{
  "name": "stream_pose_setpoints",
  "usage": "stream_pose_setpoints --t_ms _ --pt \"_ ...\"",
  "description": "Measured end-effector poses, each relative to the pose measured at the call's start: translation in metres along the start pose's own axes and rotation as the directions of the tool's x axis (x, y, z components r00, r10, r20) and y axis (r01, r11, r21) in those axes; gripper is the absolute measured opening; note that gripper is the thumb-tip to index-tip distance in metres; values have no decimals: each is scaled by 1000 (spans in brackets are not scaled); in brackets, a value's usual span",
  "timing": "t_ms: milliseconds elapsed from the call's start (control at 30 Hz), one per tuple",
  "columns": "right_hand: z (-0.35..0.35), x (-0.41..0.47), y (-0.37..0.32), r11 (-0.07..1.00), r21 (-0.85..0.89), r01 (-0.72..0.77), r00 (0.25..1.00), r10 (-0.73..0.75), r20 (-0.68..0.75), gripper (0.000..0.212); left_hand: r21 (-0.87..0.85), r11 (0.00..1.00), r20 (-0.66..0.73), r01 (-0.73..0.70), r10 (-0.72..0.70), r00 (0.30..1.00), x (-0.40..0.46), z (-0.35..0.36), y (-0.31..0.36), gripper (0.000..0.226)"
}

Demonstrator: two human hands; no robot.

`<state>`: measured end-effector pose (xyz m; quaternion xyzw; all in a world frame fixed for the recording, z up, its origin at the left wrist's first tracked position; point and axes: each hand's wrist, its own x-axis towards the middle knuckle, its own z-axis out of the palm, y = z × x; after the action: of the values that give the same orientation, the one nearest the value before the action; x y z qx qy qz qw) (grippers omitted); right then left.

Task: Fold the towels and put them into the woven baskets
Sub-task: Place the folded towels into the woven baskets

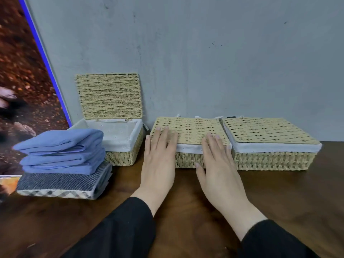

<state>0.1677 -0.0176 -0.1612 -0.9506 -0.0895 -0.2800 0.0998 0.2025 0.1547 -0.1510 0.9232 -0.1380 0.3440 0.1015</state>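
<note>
Three woven baskets with white cloth liners stand in a row against the grey wall. The left basket is open, its lid leaning upright on the wall, and its inside looks empty. The middle basket and the right basket have their lids down. My left hand and my right hand lie flat with straight fingers on the front edge of the middle basket's lid. At the left sits a pile of folded towels: blue ones on top of a grey striped one.
A dark wooden table carries everything. A large picture panel with a blue edge leans at the far left behind the towel pile. The baskets stand close together, the middle and right ones nearly touching.
</note>
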Motion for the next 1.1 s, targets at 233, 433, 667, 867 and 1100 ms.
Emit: stream_pose_setpoints --t_ms 233,433,667,867,1100 --pt "6 20 4 997 65 -51 998 52 -21 70 -76 997 4 -24 24 1000 11 19 -4 78" --pt "-8 11 -7 973 226 -37 997 52 -62 62 -357 934 -142 -24 -28 990 -12 -19 -4 44" --pt "-28 -17 -84 859 505 -82 997 74 37 61 -392 917 -460 -76 -123 879 -77 -99 -79 24" --pt "1 -22 -175 641 753 -148 988 66 139 62 -599 728 -419 334 -641 644 -108 -136 -212 45" --pt "31 1 -252 450 868 -209 978 78 195 76 -797 371 67 477 -731 680 -102 -127 -247 54"
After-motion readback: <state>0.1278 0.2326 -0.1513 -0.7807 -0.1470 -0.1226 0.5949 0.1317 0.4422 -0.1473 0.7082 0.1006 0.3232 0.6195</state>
